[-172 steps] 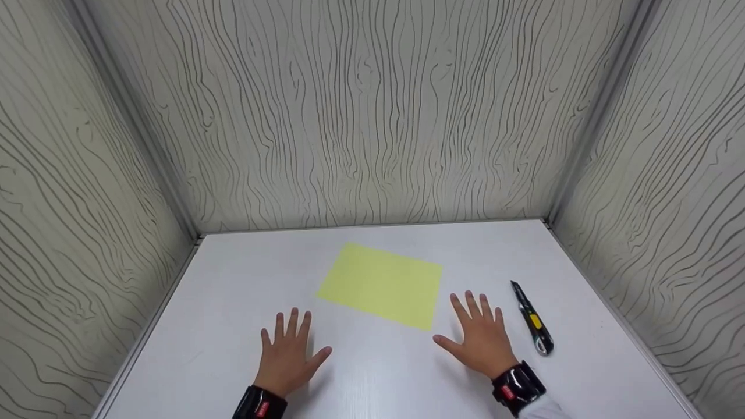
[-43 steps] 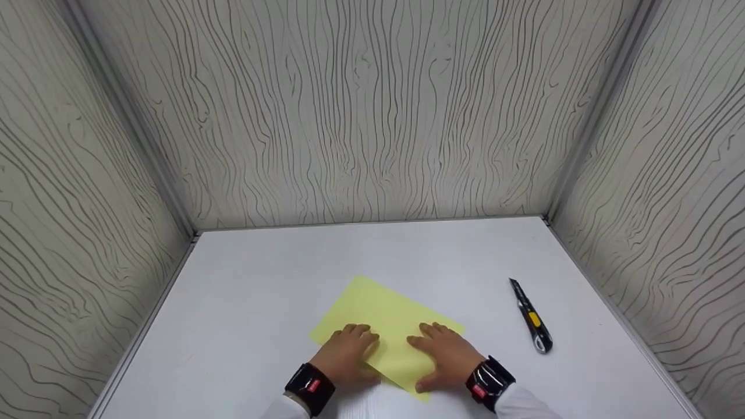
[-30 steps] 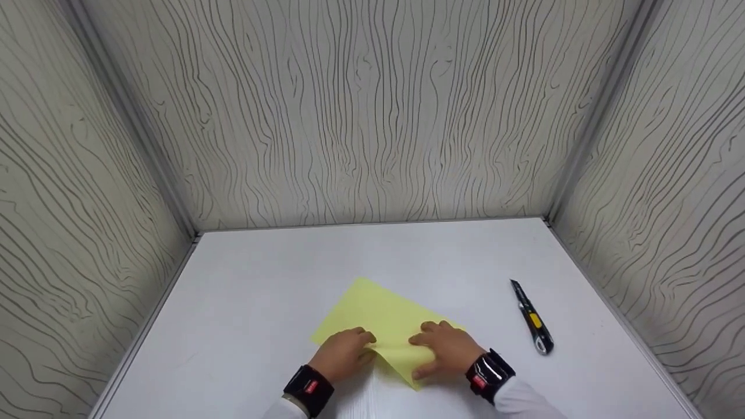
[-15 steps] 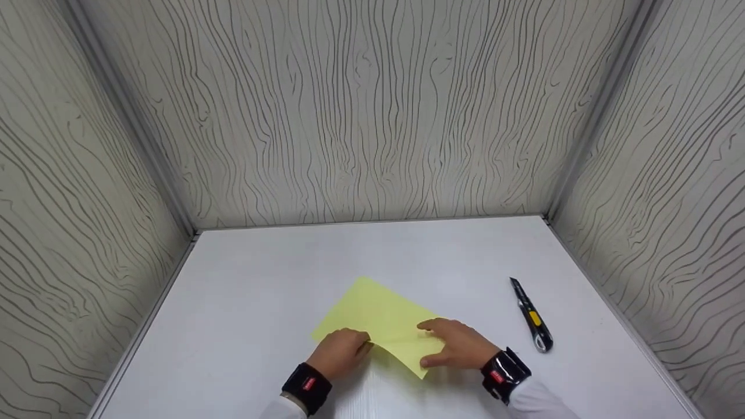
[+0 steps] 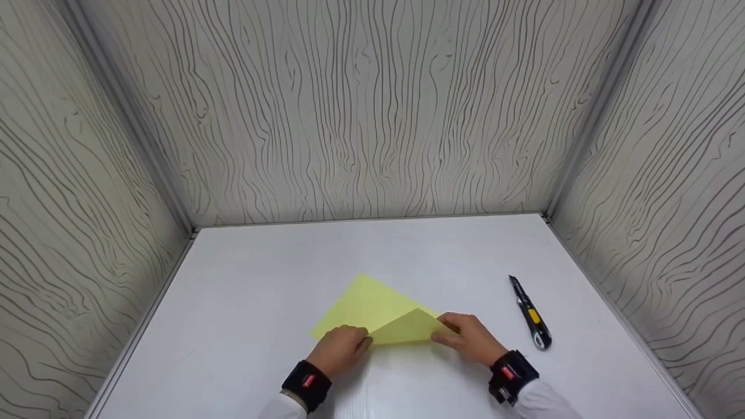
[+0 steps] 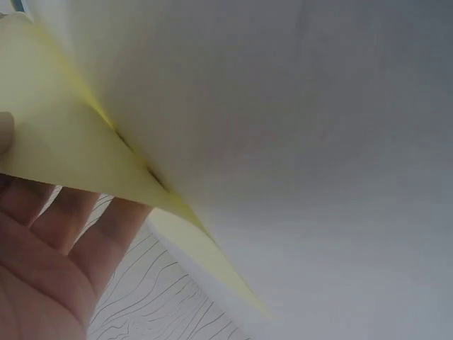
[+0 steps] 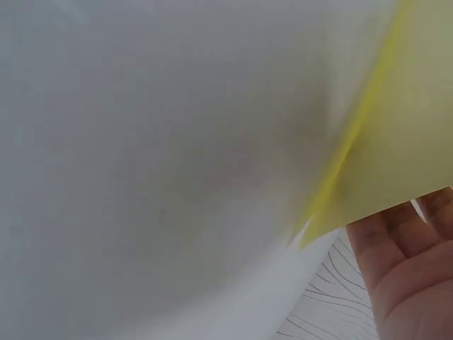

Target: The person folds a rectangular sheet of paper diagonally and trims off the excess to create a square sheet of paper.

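Note:
A sheet of yellow paper (image 5: 361,302) lies on the white table in front of me, its near corner turned up and over toward the far side. My left hand (image 5: 340,349) pinches the left end of this raised flap (image 5: 410,327). At the flap's right end, my right hand (image 5: 470,337) holds the paper between thumb and fingers. The left wrist view has the left hand's fingers (image 6: 110,237) behind the paper edge. In the right wrist view, the right hand (image 7: 414,262) reaches behind the bent sheet (image 7: 396,156).
A black and yellow utility knife (image 5: 531,314) lies on the table to the right of the right hand, its tip pointing away. The white table (image 5: 244,279) is bordered by wood-grain panels (image 5: 372,116) at the back and both sides.
Earlier the paper lay flat and farther away, and both hands were spread. It was drawn nearer; in the last second its near corner was lifted and folded over as the right hand shifted right.

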`<state>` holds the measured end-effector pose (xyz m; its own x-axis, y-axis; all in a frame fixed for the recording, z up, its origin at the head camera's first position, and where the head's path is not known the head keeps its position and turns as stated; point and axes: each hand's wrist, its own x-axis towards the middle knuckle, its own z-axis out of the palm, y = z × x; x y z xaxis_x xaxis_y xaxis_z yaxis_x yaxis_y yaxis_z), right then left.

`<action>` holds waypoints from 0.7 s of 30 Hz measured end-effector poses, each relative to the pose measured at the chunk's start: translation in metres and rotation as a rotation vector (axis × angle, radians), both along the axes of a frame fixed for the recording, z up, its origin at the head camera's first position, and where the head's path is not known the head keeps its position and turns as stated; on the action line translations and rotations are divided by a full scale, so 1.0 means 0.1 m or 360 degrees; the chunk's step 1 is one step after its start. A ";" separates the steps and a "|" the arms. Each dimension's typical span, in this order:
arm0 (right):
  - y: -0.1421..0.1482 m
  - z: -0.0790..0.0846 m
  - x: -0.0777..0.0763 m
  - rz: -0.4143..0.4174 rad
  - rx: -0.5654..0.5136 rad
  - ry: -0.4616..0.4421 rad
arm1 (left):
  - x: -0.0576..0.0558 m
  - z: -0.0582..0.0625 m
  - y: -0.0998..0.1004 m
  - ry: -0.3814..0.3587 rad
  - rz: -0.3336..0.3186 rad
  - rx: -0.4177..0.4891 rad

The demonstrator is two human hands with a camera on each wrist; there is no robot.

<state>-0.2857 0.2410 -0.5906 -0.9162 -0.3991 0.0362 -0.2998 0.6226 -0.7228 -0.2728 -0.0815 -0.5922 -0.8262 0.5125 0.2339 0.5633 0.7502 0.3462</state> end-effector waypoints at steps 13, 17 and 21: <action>-0.01 -0.01 -0.09 -0.0115 -0.0136 0.0004 | 0.00 0.00 0.02 -0.0193 0.0106 0.0127; -0.07 -0.01 -0.13 -0.0125 -0.0110 0.0042 | -0.01 -0.02 0.04 -0.0195 0.0141 0.0108; -0.11 -0.05 -0.18 -0.0163 -0.0046 0.0046 | 0.01 -0.04 0.06 -0.0115 0.0175 0.0062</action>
<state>-0.3032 0.2298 -0.5956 -0.9505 -0.3019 0.0732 -0.2566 0.6302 -0.7328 -0.2721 -0.0751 -0.5967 -0.8923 0.4096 0.1896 0.4510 0.7912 0.4130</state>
